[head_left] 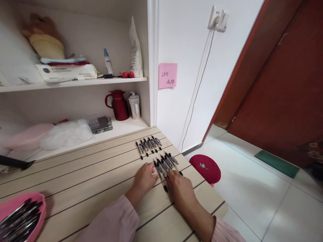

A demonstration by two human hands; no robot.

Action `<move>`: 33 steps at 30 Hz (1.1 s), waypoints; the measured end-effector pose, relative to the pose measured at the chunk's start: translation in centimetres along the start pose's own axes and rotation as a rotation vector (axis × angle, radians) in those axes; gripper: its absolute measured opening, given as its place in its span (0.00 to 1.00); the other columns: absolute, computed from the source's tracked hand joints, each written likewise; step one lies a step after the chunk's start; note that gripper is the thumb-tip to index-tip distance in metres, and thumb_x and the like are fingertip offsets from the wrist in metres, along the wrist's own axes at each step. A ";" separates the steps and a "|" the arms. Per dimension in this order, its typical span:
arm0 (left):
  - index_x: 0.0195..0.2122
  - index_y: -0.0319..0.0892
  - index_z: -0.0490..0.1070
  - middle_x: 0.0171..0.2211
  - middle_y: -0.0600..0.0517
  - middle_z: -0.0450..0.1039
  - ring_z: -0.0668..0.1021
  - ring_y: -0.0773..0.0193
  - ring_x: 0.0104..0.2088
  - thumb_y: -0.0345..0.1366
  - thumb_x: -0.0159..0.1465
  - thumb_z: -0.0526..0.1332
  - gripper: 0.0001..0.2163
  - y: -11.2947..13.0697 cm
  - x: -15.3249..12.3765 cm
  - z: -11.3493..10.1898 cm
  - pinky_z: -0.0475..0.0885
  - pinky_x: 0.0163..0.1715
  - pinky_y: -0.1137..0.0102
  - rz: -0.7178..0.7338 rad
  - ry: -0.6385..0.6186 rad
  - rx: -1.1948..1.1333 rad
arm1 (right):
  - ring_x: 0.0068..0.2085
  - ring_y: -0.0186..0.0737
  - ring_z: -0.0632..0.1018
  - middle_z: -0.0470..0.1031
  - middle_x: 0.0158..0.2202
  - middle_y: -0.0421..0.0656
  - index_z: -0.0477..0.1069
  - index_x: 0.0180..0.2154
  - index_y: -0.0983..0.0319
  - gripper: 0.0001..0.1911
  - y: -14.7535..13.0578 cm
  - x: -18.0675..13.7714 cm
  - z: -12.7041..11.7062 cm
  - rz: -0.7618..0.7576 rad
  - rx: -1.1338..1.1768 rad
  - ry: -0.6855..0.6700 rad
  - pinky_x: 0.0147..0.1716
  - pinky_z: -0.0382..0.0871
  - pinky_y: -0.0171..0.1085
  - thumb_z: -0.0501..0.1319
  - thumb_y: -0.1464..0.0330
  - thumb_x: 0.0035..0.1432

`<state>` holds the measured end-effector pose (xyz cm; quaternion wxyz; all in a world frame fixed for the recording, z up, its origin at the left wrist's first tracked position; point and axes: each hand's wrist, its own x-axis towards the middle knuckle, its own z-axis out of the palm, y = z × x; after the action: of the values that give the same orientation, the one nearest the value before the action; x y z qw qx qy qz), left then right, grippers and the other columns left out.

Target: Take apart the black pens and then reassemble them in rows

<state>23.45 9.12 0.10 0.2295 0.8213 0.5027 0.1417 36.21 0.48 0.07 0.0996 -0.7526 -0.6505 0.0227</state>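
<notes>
Two rows of black-and-clear pens lie on the striped wooden table. The far row of pens (149, 145) is beyond my hands, and the near row of pens (165, 161) lies between and just ahead of them. My left hand (145, 178) rests on the tabletop at the left side of the near row, thumb and forefinger apart, nothing visible in it. Bent and close together, the fingers of my right hand (181, 188) press on the lower ends of the near pens; their tips are partly hidden. At lower left, a pink basket (41, 210) holds many more pens.
Behind the table (101, 181) stands a white shelf (126, 81) with a red jug (120, 106), a cup (134, 106) and a plastic bag (68, 134). A red round stool (207, 168) is beside the table's right edge. A pink note (168, 75) is stuck on the wall.
</notes>
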 end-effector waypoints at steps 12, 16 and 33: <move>0.36 0.42 0.68 0.31 0.54 0.70 0.72 0.65 0.31 0.31 0.49 0.59 0.12 -0.7 0.3 0.2 0.62 0.31 0.74 -0.007 -0.019 -0.043 | 0.31 0.34 0.74 0.72 0.31 0.42 0.65 0.31 0.62 0.09 0.8 -0.8 0.4 0.020 0.106 0.063 0.26 0.55 0.33 0.48 0.72 0.61; 0.37 0.42 0.67 0.31 0.54 0.69 0.71 0.66 0.30 0.31 0.49 0.58 0.12 -0.9 0.3 0.2 0.62 0.30 0.74 -0.015 -0.017 -0.061 | 0.31 0.35 0.74 0.72 0.30 0.42 0.65 0.31 0.62 0.09 1.0 -0.9 0.5 0.019 0.118 0.085 0.26 0.55 0.33 0.49 0.71 0.61; 0.41 0.42 0.68 0.32 0.54 0.69 0.72 0.65 0.33 0.28 0.47 0.59 0.17 -0.7 0.2 0.0 0.64 0.33 0.74 -0.039 -0.028 -0.073 | 0.32 0.38 0.76 0.75 0.33 0.45 0.66 0.32 0.62 0.09 -0.2 0.4 0.1 0.024 0.035 0.016 0.26 0.58 0.33 0.49 0.68 0.60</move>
<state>23.05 9.59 -0.25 0.2691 0.8044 0.5098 0.1438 36.08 0.92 0.09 0.1178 -0.7586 -0.6402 0.0290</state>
